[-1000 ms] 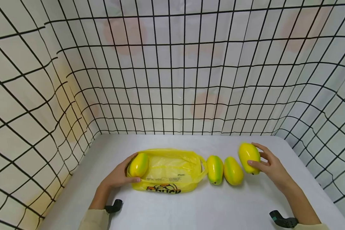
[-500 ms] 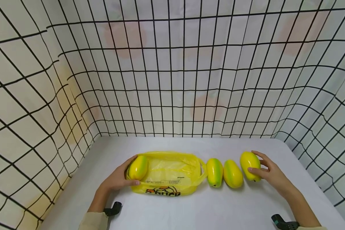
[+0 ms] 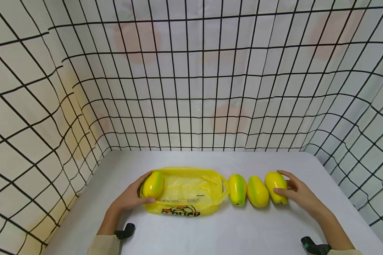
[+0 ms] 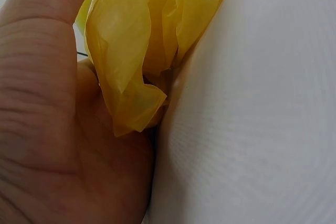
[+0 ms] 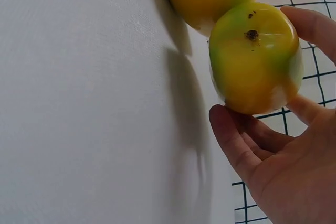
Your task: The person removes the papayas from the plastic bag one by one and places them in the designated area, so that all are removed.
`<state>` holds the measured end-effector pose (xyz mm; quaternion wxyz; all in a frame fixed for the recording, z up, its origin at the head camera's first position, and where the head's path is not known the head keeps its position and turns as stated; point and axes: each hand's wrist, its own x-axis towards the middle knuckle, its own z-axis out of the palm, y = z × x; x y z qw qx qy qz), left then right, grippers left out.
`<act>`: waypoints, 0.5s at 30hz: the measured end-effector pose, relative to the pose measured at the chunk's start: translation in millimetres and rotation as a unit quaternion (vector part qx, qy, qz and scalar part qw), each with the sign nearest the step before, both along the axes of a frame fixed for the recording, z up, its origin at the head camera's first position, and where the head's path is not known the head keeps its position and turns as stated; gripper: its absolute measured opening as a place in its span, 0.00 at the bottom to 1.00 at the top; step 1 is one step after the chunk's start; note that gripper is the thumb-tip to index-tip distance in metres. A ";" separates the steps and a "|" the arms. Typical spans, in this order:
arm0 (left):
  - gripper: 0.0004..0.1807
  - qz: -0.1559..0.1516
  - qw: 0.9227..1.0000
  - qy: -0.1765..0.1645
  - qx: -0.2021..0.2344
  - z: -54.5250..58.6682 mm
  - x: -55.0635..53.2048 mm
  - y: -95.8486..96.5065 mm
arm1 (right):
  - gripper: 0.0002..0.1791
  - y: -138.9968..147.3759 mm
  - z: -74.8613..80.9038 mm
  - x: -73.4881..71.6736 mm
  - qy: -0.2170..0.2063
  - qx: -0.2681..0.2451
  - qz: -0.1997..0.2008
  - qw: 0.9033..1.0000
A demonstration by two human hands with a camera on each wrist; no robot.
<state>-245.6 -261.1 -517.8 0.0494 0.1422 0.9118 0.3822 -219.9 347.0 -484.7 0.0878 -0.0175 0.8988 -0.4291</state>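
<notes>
A yellow plastic bag [image 3: 191,189] lies with its mouth spread on the table, black lettering on its near side. One glossy yellow-green papaya [image 3: 153,185] sits inside its left end. My left hand [image 3: 131,193] grips that end, thumb over the near rim; in the left wrist view the crumpled bag edge [image 4: 123,51] lies against the palm. To the right of the bag, two more papayas, the left one [image 3: 237,190] and the middle one [image 3: 257,191], lie side by side. My right hand [image 3: 298,193] holds another papaya [image 3: 276,187] between thumb and fingers, beside the middle one.
A white-covered table [image 3: 191,235] carries everything. White walls with a black grid [image 3: 204,85] rise behind it and at both sides. Each wrist wears a black camera mount, such as the left one [image 3: 125,231].
My right hand has brought its papaya down and slightly left, close beside the middle papaya. The left hand and the bag have stayed in place.
</notes>
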 end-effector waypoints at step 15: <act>0.57 0.006 1.000 -0.002 -0.005 -3.0 -1.6 0.5 | 0.49 -2.3 -5.5 -0.5 -0.049 -0.002 0.005 0.999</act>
